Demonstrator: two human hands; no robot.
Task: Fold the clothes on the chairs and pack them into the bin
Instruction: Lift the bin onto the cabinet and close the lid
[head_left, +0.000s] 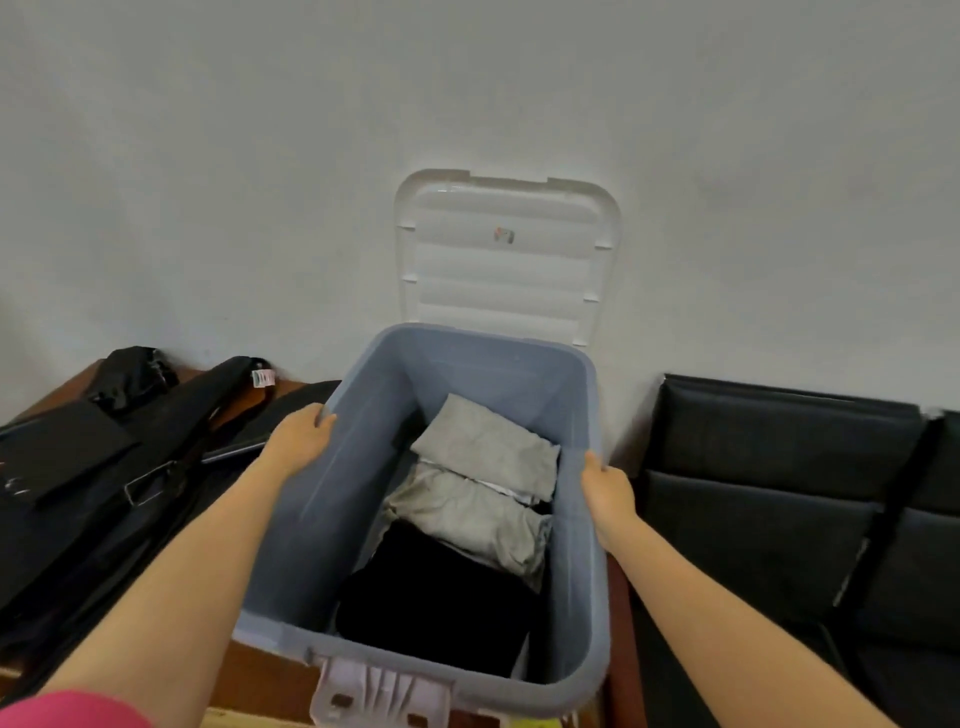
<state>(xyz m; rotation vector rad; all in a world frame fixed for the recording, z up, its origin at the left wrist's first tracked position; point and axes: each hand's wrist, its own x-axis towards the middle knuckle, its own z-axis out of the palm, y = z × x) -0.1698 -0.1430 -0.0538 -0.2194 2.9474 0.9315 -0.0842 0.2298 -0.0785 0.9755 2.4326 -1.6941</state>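
— Bin (311, 525), blue-grey plastic: which way does it run?

— Long axis runs away from the person toward the wall (208, 156), near end low in view with a pale latch (382, 688). It sits open-topped; its white lid (506, 260) stands upright against the wall behind the far rim.

— And the grip on it?

— Left hand (298, 439) curls over the left rim near the far corner; right hand (608, 493) clasps the right rim about midway.

— Inside?

— Two folded grey garments (483, 441) toward the far end, a folded black garment (441, 608) at the near end.

— Room at the sides?

— Black bags (104, 478) crowd the left; a black padded chair (779, 493) stands just beside the right wall.
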